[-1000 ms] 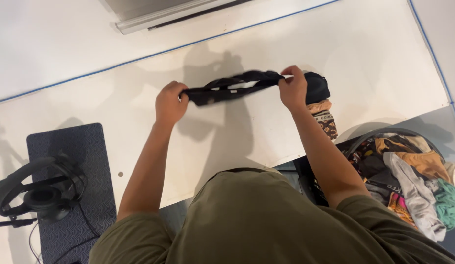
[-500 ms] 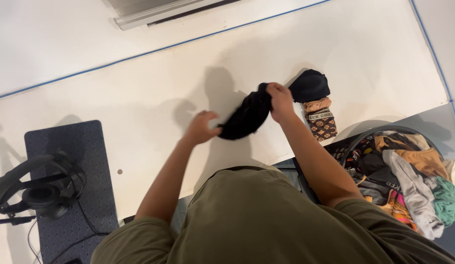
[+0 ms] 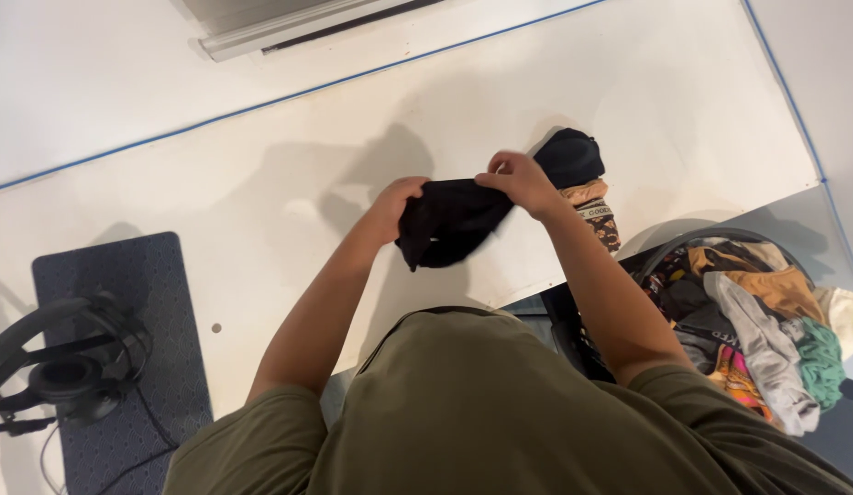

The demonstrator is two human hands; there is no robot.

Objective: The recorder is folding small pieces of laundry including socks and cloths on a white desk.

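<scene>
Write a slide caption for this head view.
Both hands, left hand and right hand, grip a folded black garment above a white table.

Person's got on a plain olive-green t-shirt (image 3: 500, 412), short sleeves (image 3: 261, 431) ending above the elbows, fabric a bit loose and wrinkled across the shoulders. No print or logo that I can spot from up here. Both forearms are bare, no watch, no bracelets, no rings visible on the fingers (image 3: 500, 167). Nothing else worn that shows.
</scene>
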